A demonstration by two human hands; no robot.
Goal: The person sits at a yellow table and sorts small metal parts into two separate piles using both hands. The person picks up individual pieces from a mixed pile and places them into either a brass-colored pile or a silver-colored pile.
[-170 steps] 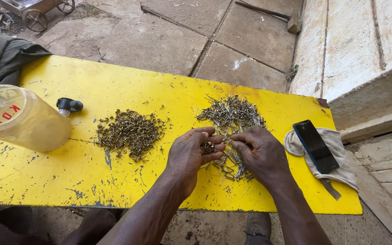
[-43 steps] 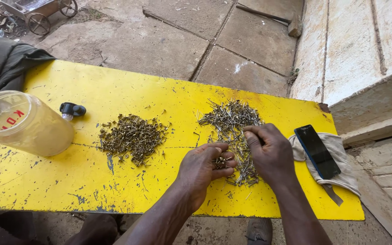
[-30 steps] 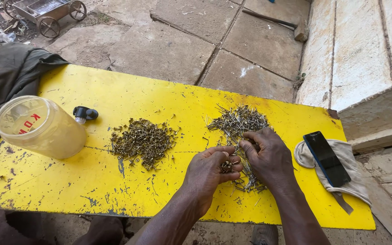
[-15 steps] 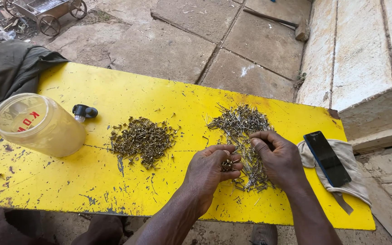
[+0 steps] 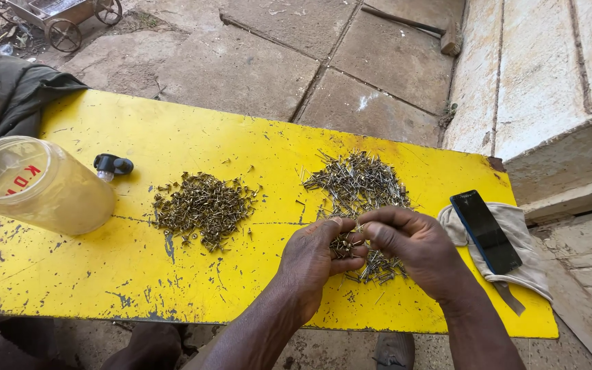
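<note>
A loose heap of thin grey metal nails [image 5: 359, 195] lies on the right half of a long yellow-painted board [image 5: 173, 274], and both hands work at its near edge. The left hand [image 5: 318, 259] is curled, thumb and fingers closed around a small cluster of the nails taken from the heap, its knuckles resting just above the board. The right hand [image 5: 416, 247] meets it fingertip to fingertip, pinching at the same cluster between thumb and forefinger (how many nails it grips cannot be told). More nails show beneath and between the two hands, touching the heap. To the left, well apart from the heap, sits a second, darker pile of short brownish tacks [image 5: 203, 205]. Further left a clear plastic jar [image 5: 42, 186] lies on its side on the board, with a small black cap [image 5: 112, 165] just beside it. Right of the hands, a black flat phone [image 5: 486, 231] rests on a folded pale grey cloth [image 5: 522, 264] at the board's end. A dark green fabric [image 5: 5, 103] drapes over the far left corner, and grey stone paving [image 5: 275, 62] lies beyond.
</note>
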